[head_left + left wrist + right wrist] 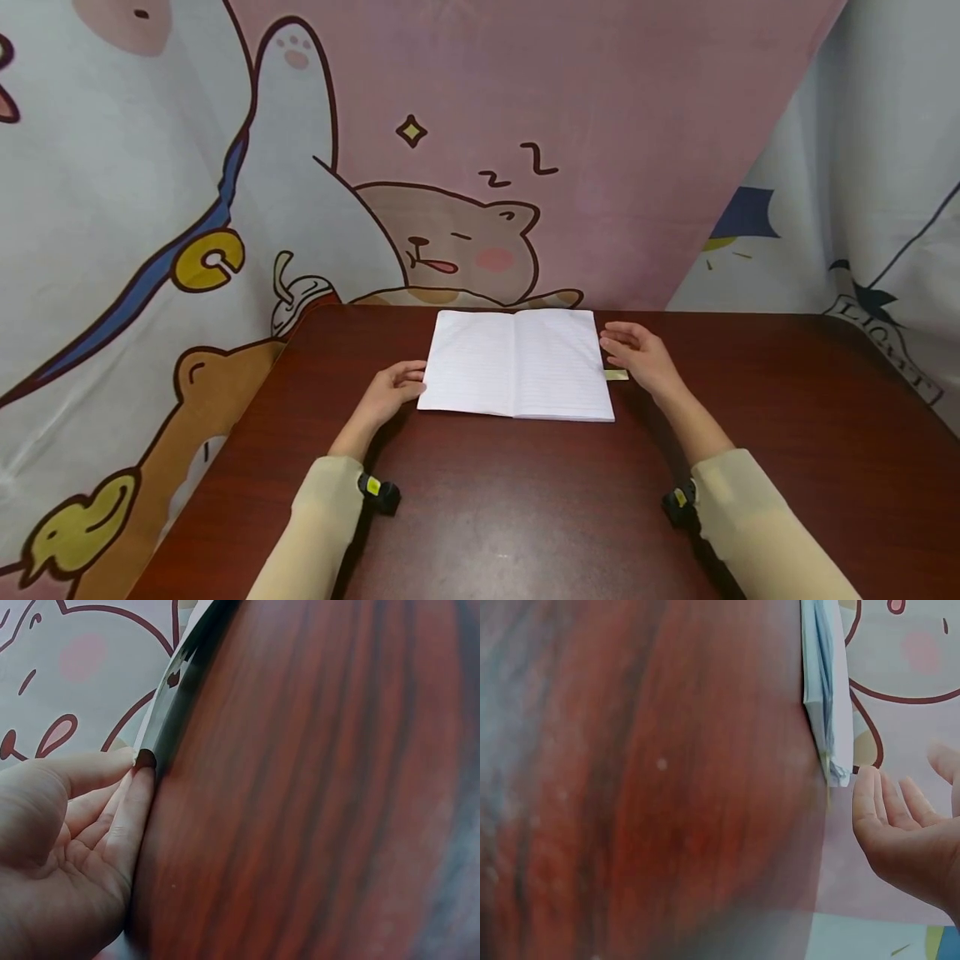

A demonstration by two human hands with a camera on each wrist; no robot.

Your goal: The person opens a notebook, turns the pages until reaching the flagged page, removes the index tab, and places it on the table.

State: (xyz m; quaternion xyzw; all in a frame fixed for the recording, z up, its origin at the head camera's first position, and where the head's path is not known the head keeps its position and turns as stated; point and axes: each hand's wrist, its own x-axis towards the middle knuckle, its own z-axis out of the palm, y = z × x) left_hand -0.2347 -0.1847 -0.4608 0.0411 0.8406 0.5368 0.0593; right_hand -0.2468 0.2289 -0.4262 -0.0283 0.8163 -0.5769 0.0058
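Observation:
An open notebook (pixel 468 367) with white lined pages lies flat on the dark wooden table. My left hand (pixel 386 393) is at its left edge; in the left wrist view, the thumb (pixel 97 771) and fingers of that hand pinch the notebook's edge (pixel 155 724). Just off the right edge, my right hand (pixel 643 360) hovers with its fingers loosely extended and apart from the pages. The right wrist view shows that hand (pixel 907 836) holding nothing beside the notebook's corner (pixel 841 742). A pale yellow-green tab (pixel 616 375) sticks out from the right side.
The brown table (pixel 510 500) ends at the back against a cartoon-printed cloth (pixel 622 150). More printed cloth (pixel 892 167) hangs on the right. Black wrist cameras (pixel 381 493) are strapped by both sleeves.

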